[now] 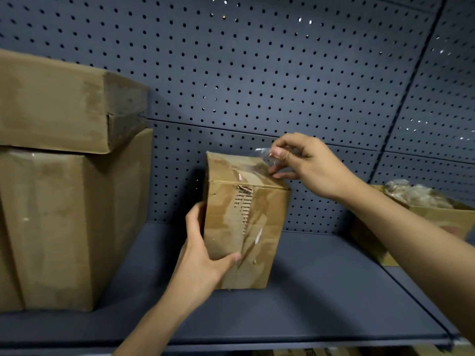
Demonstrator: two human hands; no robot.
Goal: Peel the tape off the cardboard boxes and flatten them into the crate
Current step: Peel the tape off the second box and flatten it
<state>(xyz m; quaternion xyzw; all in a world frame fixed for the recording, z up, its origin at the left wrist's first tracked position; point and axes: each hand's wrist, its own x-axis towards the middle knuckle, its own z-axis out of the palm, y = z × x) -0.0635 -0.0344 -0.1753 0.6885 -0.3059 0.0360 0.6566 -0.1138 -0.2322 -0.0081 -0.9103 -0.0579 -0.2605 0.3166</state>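
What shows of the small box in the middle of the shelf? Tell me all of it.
The small box stands upright on the dark shelf, before the pegboard wall. Brown corrugated cardboard, worn; its front is torn, baring the fluting. The left hand grips its lower left edge; the right hand pinches clear tape lifted partly off its top.

A dark blue-grey metal shelf (321, 291) carries a large brown cardboard box (64, 227) at its left end and a small, upright, worn brown cardboard box (246, 227) near the middle. An open brown cardboard box (367, 240) sits at the right, past a seam.
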